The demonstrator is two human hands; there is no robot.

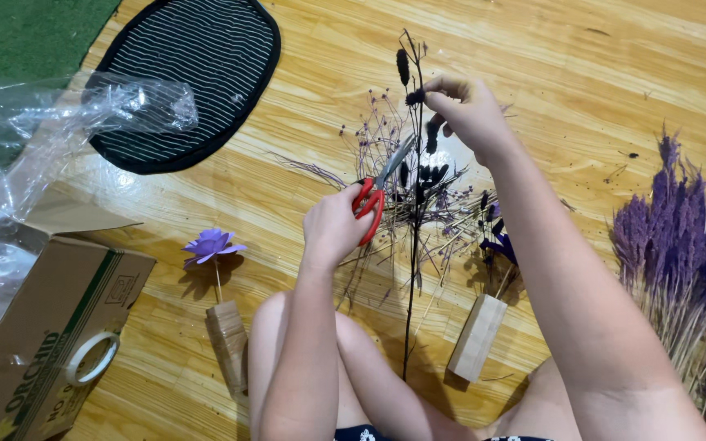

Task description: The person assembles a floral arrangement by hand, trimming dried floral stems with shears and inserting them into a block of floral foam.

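Note:
My left hand grips red-handled scissors, their blades pointing up toward a thin dark stem with small black seed heads. My right hand pinches that stem near its top, holding it upright over the wooden floor. Behind the stem lies a loose spray of fine purple dried twigs. A wooden block vase with dark purple flowers stands just right of the stem. My bare knees show at the bottom.
A purple paper flower stands in a second wooden block at the left. A cardboard box with a tape roll, clear plastic wrap, a striped oval mat and a bunch of purple dried grass lie around.

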